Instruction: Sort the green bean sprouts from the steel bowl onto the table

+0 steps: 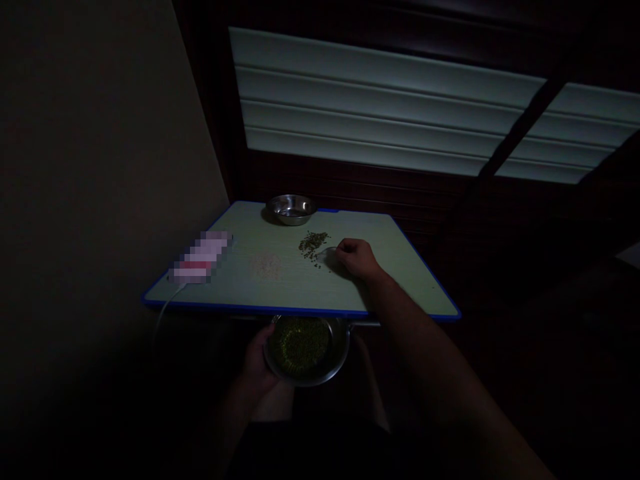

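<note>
My left hand point(259, 359) grips the rim of a metal bowl point(341, 353) below the table's front edge. Small green beans point(300, 343) fill much of this bowl. Over the table, my right hand point(356, 257) is closed on a small pale spoon point(327, 253), its tip beside a loose pile of beans point(313, 244). The dim light blurs the spoon's outline. To the left of the beans lies a thin spread of pale grains point(267, 266).
The light green table point(310, 293) has a blue rim. An upright metal bowl point(291, 211) stands at its back edge. At the left lies a pixelated phone-like object point(200, 259) with a white cable point(164, 310). A wall and dark slatted panels border the table.
</note>
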`<state>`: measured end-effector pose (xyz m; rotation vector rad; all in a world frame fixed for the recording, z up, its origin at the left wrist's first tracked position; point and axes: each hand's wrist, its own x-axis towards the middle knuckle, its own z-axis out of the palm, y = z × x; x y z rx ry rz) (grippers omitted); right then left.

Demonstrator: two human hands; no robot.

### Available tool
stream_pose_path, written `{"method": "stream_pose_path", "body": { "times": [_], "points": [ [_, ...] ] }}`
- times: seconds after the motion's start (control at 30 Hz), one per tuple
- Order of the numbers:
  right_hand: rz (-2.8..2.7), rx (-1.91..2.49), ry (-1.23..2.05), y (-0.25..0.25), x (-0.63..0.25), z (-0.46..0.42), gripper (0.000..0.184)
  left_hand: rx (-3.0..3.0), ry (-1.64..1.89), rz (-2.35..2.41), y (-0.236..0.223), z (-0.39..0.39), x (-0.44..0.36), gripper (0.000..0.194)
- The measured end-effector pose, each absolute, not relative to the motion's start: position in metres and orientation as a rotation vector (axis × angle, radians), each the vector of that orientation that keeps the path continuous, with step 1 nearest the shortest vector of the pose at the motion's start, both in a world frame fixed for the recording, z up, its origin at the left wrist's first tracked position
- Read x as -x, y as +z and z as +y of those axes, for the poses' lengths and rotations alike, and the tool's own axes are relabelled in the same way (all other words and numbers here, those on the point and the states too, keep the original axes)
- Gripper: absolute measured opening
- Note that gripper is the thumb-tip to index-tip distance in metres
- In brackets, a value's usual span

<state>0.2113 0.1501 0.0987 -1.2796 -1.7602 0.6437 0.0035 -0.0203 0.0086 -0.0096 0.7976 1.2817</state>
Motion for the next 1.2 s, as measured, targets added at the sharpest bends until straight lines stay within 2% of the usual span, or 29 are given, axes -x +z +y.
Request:
{"method": "stream_pose_path", "body": {
  "times": [0.2,0.4,0.67,1.2],
  "points": [
    [-1.73,1.327,0.569,0.1009,-0.2113,0.1493,0.015,0.012,1.28,0.821,0.0072,-0.0198,-0.0031,0.022],
    [-1.76,1.277,0.636,0.1014,-0.2095,0.1471,0.017,0.021,1.274,0.787,0.0046,-0.0199,-0.0019,0.024],
    [-1.755,1.333,0.516,0.1001,-0.2116,0.1497,0.016,0.038,1.288,0.823,0.0084,-0.0197,-0.0044,0.022],
    [-1.763,1.221,0.613,0.1003,-0.2095,0.149,0.016,0.018,1.283,0.783,0.0052,-0.0201,-0.0032,0.023]
  ]
}}
